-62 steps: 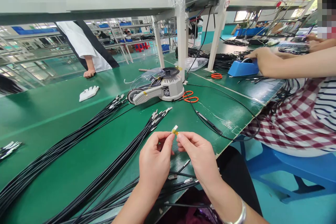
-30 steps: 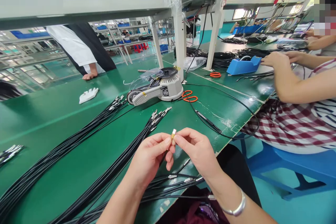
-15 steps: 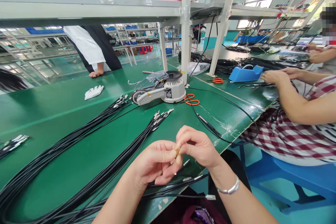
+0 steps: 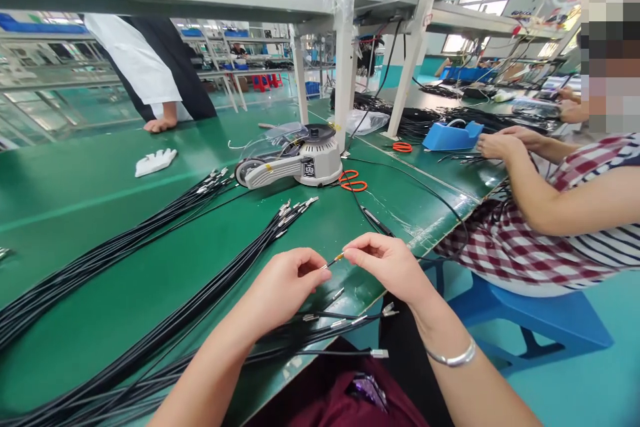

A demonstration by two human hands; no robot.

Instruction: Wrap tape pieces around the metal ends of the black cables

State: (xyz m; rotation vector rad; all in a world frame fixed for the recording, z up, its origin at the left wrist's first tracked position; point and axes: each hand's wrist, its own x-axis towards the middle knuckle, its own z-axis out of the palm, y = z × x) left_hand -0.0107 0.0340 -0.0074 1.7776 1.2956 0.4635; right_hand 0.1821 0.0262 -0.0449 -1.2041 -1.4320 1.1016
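Observation:
Between my hands a short length of thin black cable [image 4: 333,261] shows, with a small yellow piece near its right end. My left hand [image 4: 293,283] is closed in a pinch on the cable. The fingertips of my right hand [image 4: 385,263] are pressed together on the yellow end. Just below my hands, several black cables with metal plugs [image 4: 383,353] lie over the table's front edge. Beyond my left hand is a bundle of black cables [image 4: 250,253], its metal connectors pointing away from me.
A grey tape dispenser [image 4: 320,161] stands ahead, near orange-handled scissors [image 4: 354,181] and a black cutter knife [image 4: 377,221]. Further left are another cable bundle [image 4: 165,220] and a white glove [image 4: 156,162]. A co-worker's hands [image 4: 500,143] are at the right, by a blue tape holder [image 4: 453,136].
My hands have drawn slightly apart, so the cable and its yellow end show between the fingertips. The camera has turned a little, shifting the scene left and up.

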